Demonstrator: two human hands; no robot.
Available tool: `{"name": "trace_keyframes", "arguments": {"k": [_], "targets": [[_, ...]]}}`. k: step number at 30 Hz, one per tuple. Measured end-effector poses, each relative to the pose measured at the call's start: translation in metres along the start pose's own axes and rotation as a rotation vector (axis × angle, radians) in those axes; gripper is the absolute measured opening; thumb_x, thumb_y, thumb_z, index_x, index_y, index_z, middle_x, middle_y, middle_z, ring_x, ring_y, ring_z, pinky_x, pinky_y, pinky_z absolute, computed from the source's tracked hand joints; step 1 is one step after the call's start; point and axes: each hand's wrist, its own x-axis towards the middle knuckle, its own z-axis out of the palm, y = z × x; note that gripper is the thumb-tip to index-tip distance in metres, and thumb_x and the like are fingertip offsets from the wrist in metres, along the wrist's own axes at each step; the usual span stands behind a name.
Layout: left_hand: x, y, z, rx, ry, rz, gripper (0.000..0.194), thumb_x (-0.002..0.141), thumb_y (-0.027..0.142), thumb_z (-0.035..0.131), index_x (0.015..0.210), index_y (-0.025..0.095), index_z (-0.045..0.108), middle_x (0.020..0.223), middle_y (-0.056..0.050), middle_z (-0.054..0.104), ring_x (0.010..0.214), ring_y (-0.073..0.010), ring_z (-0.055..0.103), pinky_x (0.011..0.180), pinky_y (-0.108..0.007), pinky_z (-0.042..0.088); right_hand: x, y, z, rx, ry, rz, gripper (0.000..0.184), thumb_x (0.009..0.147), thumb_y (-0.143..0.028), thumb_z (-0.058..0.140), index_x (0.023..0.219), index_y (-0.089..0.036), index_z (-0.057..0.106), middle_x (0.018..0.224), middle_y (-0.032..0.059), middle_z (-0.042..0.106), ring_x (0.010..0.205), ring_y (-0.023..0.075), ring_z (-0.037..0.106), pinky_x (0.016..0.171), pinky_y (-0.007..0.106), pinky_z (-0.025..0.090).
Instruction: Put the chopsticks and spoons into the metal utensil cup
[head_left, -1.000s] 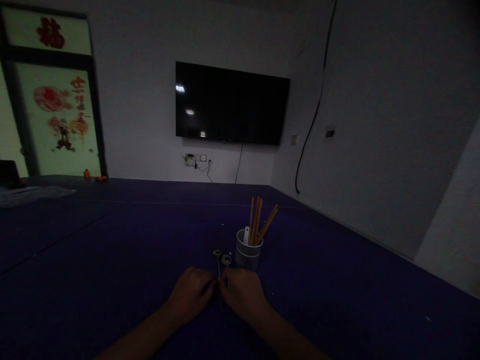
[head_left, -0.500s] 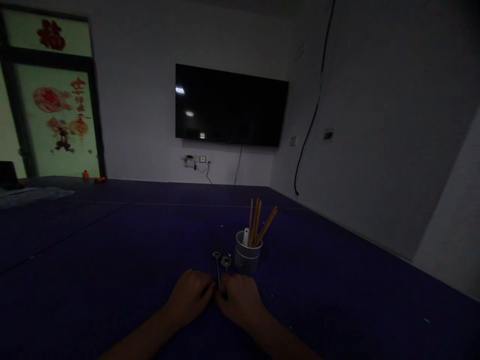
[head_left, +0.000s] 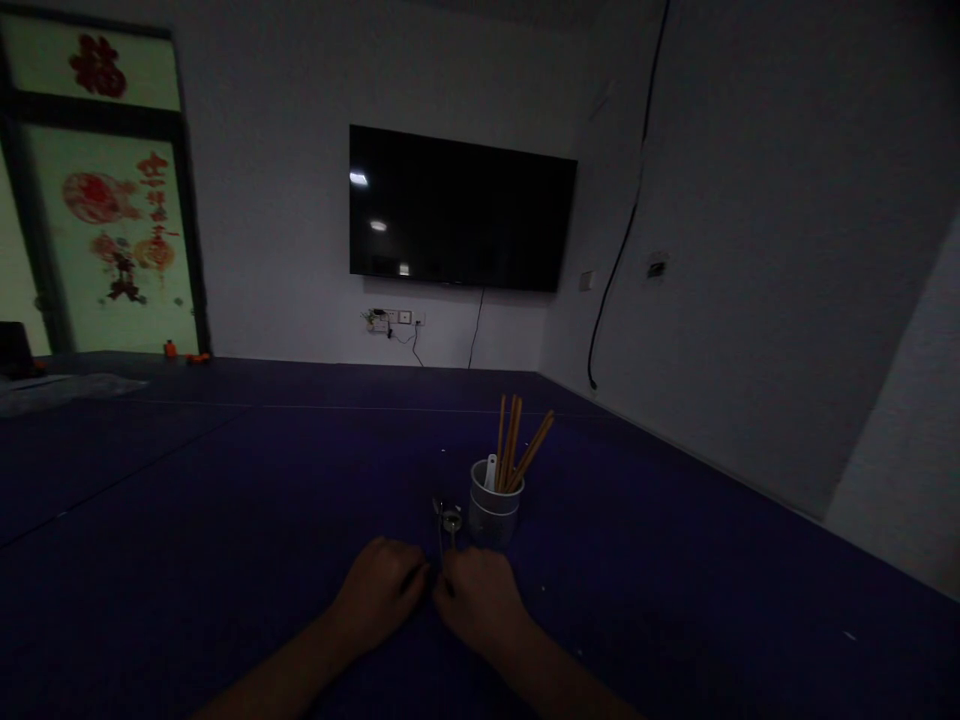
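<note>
Metal spoons [head_left: 451,522] at right hand's [head_left: 481,598] 11 o'clock, handles roughly 12-to-6 — right nearer, seemingly pinching handles; left hand [head_left: 381,592] curled just beside — can't tell if gripping.

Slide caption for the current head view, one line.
Left hand and right hand close together by metal utensils, before a grey cup holding wooden chopsticks on a purple surface.

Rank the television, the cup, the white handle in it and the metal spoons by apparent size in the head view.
1. Television
2. Cup
Unranked below these: metal spoons and white handle, both partly hidden.
</note>
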Motion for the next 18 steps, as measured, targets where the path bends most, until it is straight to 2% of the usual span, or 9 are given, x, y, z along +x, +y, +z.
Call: {"name": "trace_keyframes", "arguments": {"k": [3, 5, 8, 10, 14, 18], "targets": [[0.0, 0.0, -0.001, -0.011, -0.011, -0.01, 0.023, 0.085, 0.019, 0.039, 0.073, 0.019, 0.058, 0.071, -0.003, 0.066, 0.067, -0.0167, 0.061, 0.066, -0.028, 0.043, 0.0, 0.001, 0.002, 0.014, 0.002, 0.005, 0.019, 0.08, -0.023, 0.05, 0.076, -0.016, 0.067, 0.075, 0.0107, 0.071, 0.069, 0.0219, 0.068, 0.055, 0.025, 0.042], [-0.001, 0.0, -0.001, -0.028, -0.016, -0.032, 0.019, 0.084, 0.018, 0.041, 0.086, 0.02, 0.061, 0.079, -0.003, 0.068, 0.071, -0.0175, 0.062, 0.068, -0.029, 0.044, 0.001, 0.001, 0.002, 0.027, 0.002, 0.013, 0.018, 0.079, -0.022, 0.051, 0.076, -0.017, 0.068, 0.076, 0.0094, 0.071, 0.069, 0.0203, 0.067, 0.055, 0.023, 0.041], [-0.001, -0.002, 0.0, -0.07, 0.005, -0.059, 0.036, 0.081, 0.014, 0.044, 0.114, 0.022, 0.055, 0.093, -0.004, 0.07, 0.082, -0.0176, 0.064, 0.073, -0.029, 0.046, 0.001, 0.0, 0.001, 0.044, 0.001, 0.016, 0.02, 0.08, -0.022, 0.049, 0.075, -0.017, 0.068, 0.076, 0.0073, 0.072, 0.069, 0.0193, 0.068, 0.054, 0.022, 0.039], [-0.002, -0.004, 0.002, -0.093, 0.015, -0.056, 0.047, 0.079, 0.011, 0.045, 0.123, 0.024, 0.049, 0.102, -0.004, 0.069, 0.088, -0.0172, 0.064, 0.076, -0.029, 0.047, 0.001, -0.001, -0.001, 0.052, 0.004, 0.003, 0.019, 0.081, -0.022, 0.049, 0.075, -0.017, 0.067, 0.077, 0.0064, 0.072, 0.071, 0.0193, 0.068, 0.054, 0.022, 0.038], [-0.002, -0.011, 0.007, -0.1, 0.025, -0.035, 0.044, 0.078, 0.01, 0.048, 0.119, 0.023, 0.055, 0.105, -0.005, 0.069, 0.092, -0.0185, 0.064, 0.079, -0.032, 0.049, 0.0, -0.004, -0.002, 0.083, 0.013, -0.052, 0.018, 0.082, -0.023, 0.049, 0.076, -0.018, 0.066, 0.078, 0.005, 0.072, 0.071, 0.0176, 0.067, 0.056, 0.022, 0.037], [-0.001, -0.017, 0.011, -0.074, 0.132, 0.003, 0.033, 0.079, 0.01, 0.046, 0.105, 0.022, 0.064, 0.092, -0.005, 0.072, 0.084, -0.0182, 0.066, 0.076, -0.032, 0.051, -0.003, -0.007, -0.001, 0.114, 0.092, -0.091, 0.018, 0.083, -0.024, 0.049, 0.076, -0.019, 0.065, 0.077, 0.0036, 0.071, 0.068, 0.016, 0.066, 0.056, 0.022, 0.039]]}}
